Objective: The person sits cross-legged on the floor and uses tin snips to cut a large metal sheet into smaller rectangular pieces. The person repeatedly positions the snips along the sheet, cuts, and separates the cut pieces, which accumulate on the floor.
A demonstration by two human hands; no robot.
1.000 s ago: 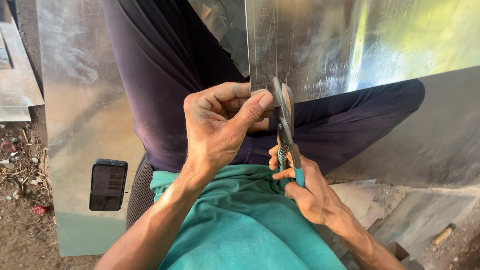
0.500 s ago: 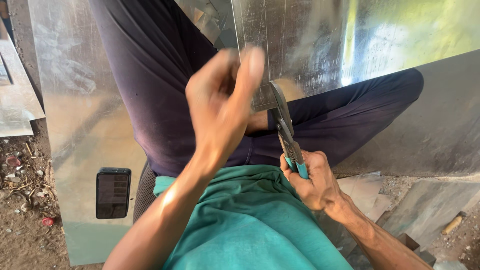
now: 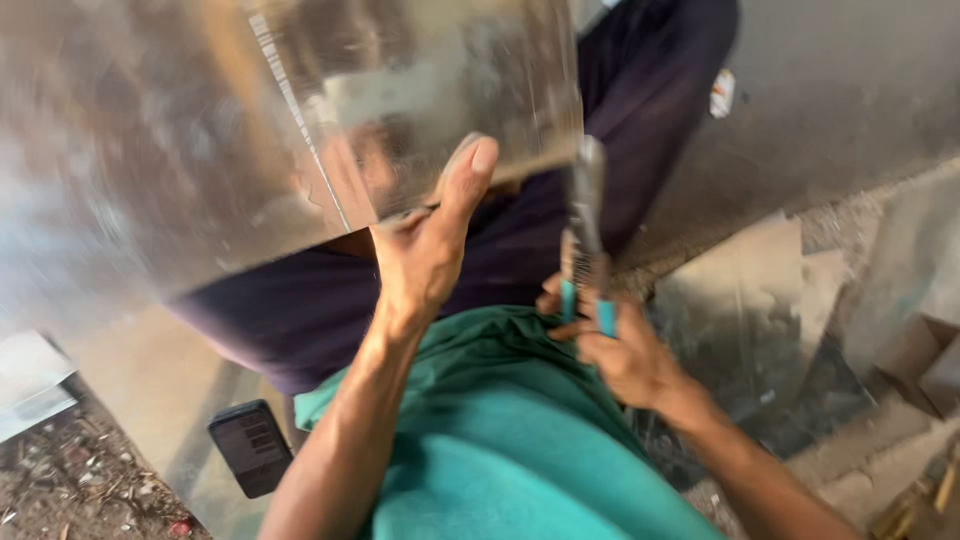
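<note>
Close to the body, above the green shirt (image 3: 510, 440), the right hand (image 3: 615, 355) is closed around the blue handles of the metal shears (image 3: 585, 240). Beside it, the left hand (image 3: 425, 250) pinches the lower edge of a shiny metal sheet (image 3: 250, 130), lifted over the dark trousers (image 3: 330, 300). Near the ground at the left lies a black phone (image 3: 250, 447).

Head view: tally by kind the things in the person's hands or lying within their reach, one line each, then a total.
Shiny metal sheet, gripped at its lower edge by the left hand: 1
Tin snips with teal handles, held in the right hand: 1
Dark phone lying on the ground by the leg: 1
Total: 3
</note>
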